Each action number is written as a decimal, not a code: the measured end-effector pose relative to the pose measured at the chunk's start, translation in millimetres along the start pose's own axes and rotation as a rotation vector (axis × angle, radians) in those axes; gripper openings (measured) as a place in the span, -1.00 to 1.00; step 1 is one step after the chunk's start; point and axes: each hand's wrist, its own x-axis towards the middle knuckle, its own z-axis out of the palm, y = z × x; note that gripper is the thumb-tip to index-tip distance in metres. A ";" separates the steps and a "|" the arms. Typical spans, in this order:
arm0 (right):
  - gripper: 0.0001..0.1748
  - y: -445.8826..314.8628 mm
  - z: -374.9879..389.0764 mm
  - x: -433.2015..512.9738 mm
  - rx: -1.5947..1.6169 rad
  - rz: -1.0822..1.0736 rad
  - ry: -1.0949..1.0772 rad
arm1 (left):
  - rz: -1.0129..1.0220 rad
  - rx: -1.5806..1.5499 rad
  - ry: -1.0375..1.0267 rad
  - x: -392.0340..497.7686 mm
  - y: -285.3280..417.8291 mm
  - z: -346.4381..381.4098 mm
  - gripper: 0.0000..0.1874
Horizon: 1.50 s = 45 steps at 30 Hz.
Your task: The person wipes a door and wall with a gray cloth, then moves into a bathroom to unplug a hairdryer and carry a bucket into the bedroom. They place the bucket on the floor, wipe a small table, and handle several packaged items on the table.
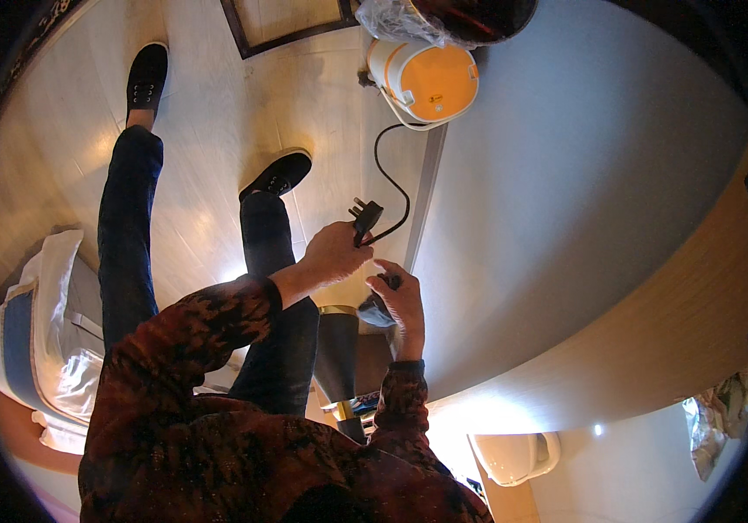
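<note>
My left hand (340, 252) holds a black three-pin power plug (367, 216) with its pins pointing up and left. From the plug a black cord (406, 189) curves up to a white container with an orange lid and a carry handle (439, 82), where its end is hidden. Just below and right of the plug, my right hand (403, 297) has thumb and fingers curled around a small dark object (390, 281), too shaded to name. A dark, shiny piece (377, 312) shows under that hand; whether it belongs to the object I cannot tell.
A grey wall panel (544, 163) rises close on the right. Clear plastic wrapping (393, 23) lies by the container, near a dark frame (295, 39) on the wooden floor. A dark tapered furniture leg (336, 353) stands beside my knee; a white bag (53, 340) is at left.
</note>
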 end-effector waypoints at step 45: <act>-0.57 152.7 81.6 51.2 0.213 0.072 0.138 | -0.294 -0.158 0.247 -116.0 -76.6 -116.8 -0.83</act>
